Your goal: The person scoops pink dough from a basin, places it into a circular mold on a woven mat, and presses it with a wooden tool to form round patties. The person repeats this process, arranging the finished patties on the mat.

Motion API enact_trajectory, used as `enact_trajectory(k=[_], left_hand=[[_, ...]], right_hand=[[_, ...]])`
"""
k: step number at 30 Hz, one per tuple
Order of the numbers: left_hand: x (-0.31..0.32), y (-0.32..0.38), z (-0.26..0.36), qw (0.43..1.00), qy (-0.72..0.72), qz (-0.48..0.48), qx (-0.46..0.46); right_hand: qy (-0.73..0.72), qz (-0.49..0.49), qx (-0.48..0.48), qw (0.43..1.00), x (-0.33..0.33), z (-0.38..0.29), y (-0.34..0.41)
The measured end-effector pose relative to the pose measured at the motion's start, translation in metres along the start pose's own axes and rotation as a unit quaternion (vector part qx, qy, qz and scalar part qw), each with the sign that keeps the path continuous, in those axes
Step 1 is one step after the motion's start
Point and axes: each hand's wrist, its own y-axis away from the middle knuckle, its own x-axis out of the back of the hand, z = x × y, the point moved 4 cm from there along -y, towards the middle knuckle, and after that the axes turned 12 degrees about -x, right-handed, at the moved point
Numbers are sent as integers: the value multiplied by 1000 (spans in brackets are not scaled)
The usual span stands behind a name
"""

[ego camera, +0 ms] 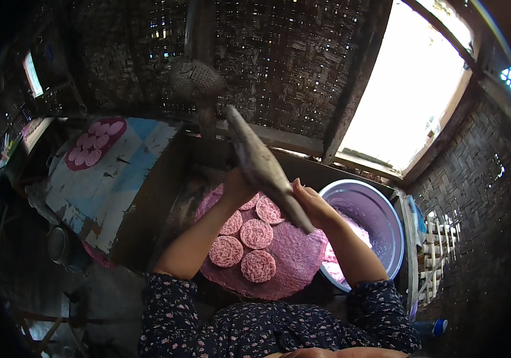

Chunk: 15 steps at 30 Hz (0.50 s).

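A wooden tool (262,165), thick in the middle and tapering to both ends, is held aslant above the work surface. On its left side my left hand (239,185) grips it, the fingers mostly hidden behind the wood. My right hand (313,203) holds it nearer its lower end, thumb up and the other fingers largely out of sight. Beneath the hands lies a pink-stained rounded mat (298,255). Several pink discs of squiggly, noodle-like strands (258,266) rest on the mat's left half. One disc (269,210) beside the tool shows a pale rim.
At right stands a purple plastic tub (383,223) with pink dough-like matter (334,264). A worn blue-and-white board (116,192) at left carries another pink mat with discs (89,143). A perforated ladle (196,79) hangs on the woven wall. A bottle (432,328) lies lower right.
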Motion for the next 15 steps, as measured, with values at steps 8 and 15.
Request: enact_trajectory(k=[8, 15], left_hand=[[87, 125, -4, 975, -86, 113, -173], [117, 204, -8, 521, 849, 32, 85]], right_hand=[[492, 333, -1, 805, 41, 38, -18], [504, 360, 35, 784, 45, 62, -36]])
